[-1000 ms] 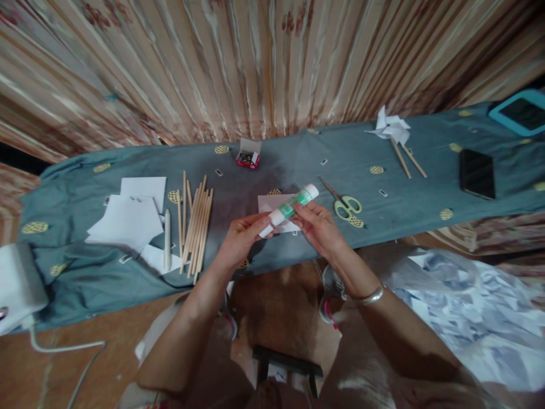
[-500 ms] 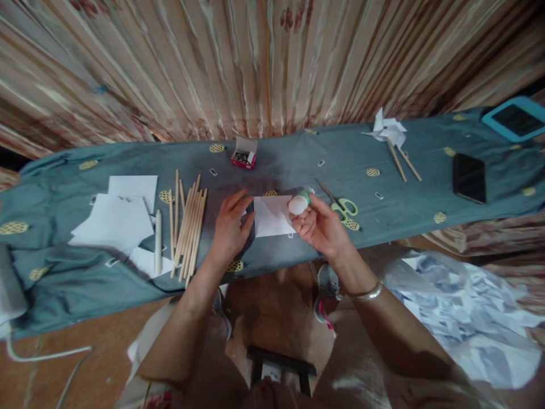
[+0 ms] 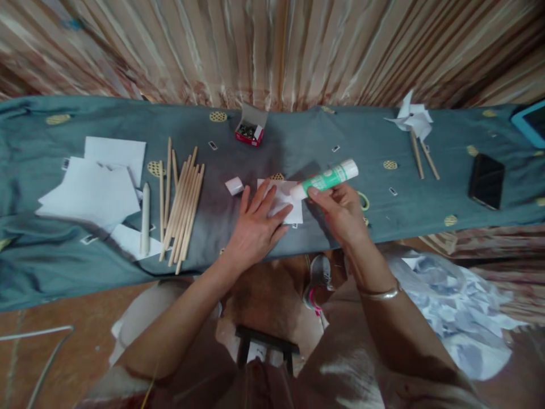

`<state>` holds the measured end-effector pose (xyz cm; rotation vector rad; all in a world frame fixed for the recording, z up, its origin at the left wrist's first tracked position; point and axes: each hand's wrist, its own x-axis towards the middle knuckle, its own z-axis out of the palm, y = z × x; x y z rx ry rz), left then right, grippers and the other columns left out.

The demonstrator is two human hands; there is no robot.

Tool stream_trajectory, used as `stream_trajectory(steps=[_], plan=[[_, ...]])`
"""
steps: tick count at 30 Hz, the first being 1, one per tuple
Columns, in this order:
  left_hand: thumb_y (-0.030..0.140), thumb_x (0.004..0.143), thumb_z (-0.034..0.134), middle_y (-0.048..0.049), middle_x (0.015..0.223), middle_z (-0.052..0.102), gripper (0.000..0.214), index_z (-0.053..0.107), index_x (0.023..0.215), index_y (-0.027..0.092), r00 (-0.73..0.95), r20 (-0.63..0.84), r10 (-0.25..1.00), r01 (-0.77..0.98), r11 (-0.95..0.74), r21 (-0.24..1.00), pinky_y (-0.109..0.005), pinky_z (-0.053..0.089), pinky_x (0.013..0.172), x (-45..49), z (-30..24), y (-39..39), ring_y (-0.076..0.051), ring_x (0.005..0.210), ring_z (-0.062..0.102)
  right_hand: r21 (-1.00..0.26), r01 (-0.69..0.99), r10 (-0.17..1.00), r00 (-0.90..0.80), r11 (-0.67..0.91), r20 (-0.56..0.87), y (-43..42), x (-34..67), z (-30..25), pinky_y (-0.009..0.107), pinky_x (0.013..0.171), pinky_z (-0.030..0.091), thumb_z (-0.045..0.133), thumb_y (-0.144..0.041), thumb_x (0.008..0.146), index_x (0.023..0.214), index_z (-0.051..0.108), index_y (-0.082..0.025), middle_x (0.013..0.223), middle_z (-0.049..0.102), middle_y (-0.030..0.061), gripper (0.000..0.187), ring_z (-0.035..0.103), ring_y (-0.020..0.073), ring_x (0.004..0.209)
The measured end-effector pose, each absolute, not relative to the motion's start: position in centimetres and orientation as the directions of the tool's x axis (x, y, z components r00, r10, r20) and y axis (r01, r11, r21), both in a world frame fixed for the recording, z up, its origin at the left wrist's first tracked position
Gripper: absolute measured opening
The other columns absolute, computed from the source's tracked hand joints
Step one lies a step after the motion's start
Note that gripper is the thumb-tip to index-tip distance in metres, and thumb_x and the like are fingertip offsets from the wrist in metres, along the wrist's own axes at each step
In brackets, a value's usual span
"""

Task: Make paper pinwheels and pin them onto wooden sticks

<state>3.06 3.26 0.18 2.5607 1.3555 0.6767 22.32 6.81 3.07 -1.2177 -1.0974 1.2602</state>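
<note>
My right hand (image 3: 340,213) grips a green and white glue stick (image 3: 327,179), tilted with its uncapped end down at the paper. Under that end lies a small white square of paper (image 3: 296,215). My left hand (image 3: 259,227) rests on the paper's left part with the fingers spread. The white glue cap (image 3: 234,186) sits on the cloth, left of the paper. Partly hidden behind my right hand are scissors, of which a yellow-green handle loop (image 3: 364,200) shows.
Wooden sticks (image 3: 184,210) and white paper sheets (image 3: 91,196) lie to the left. A red box of small metal pieces (image 3: 250,134) stands behind. At the right are a paper pinwheel (image 3: 413,118), a black phone (image 3: 487,180) and, below the table, a bag of paper scraps (image 3: 457,309).
My left hand has come down onto the paper. The glue stick has swung from pointing toward me to lying across, its end now at the paper. The view has shifted slightly.
</note>
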Motion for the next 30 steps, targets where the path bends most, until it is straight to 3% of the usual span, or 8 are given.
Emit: stream_trajectory(steps=[7,15,20,30], plan=[[0.043,0.092,0.06,-0.0159,0.153,0.044,0.044,0.059,0.132,0.024,0.486,0.224,0.845,0.747,-0.535,0.395,-0.067,0.02,0.118,3.3,-0.1,3.2,-0.037,0.15,0.025,-0.924,0.366,0.993,-0.018,0.112,0.113,6.2,21.6,1.9,0.04,0.089,0.055,0.075,-0.049,0.078,0.105,0.059,-0.024,0.096,0.072,0.0041,0.04,0.069,0.0225,0.093],[0.04,0.091,0.062,-0.0167,0.154,0.042,0.044,0.06,0.131,0.022,0.478,0.229,0.848,0.734,-0.529,0.427,-0.065,0.023,0.118,3.3,0.0,3.1,-0.037,0.149,0.027,-0.711,0.674,0.976,-0.079,0.203,0.203,6.1,21.1,1.9,0.044,0.083,0.055,0.065,-0.05,0.085,0.104,0.059,-0.022,0.093,0.072,0.0075,0.035,0.069,0.0258,0.086],[0.04,0.09,0.064,-0.0161,0.156,0.039,0.043,0.061,0.129,0.022,0.463,0.228,0.856,0.733,-0.515,0.444,-0.065,0.022,0.118,3.4,0.0,3.0,-0.038,0.149,0.027,-0.68,0.71,0.981,-0.092,0.183,0.168,6.1,20.8,2.3,0.043,0.08,0.055,0.065,-0.05,0.085,0.103,0.057,-0.024,0.085,0.072,0.0058,0.033,0.067,0.0255,0.079],[0.04,0.09,0.062,-0.0167,0.159,0.035,0.041,0.061,0.125,0.019,0.473,0.215,0.854,0.728,-0.517,0.45,-0.066,0.02,0.118,3.3,0.1,3.0,-0.038,0.149,0.027,-0.693,0.704,0.988,-0.133,0.153,0.084,6.3,20.1,2.9,0.044,0.084,0.05,0.061,-0.048,0.087,0.098,0.051,-0.027,0.091,0.069,0.008,0.026,0.066,0.0297,0.09]])
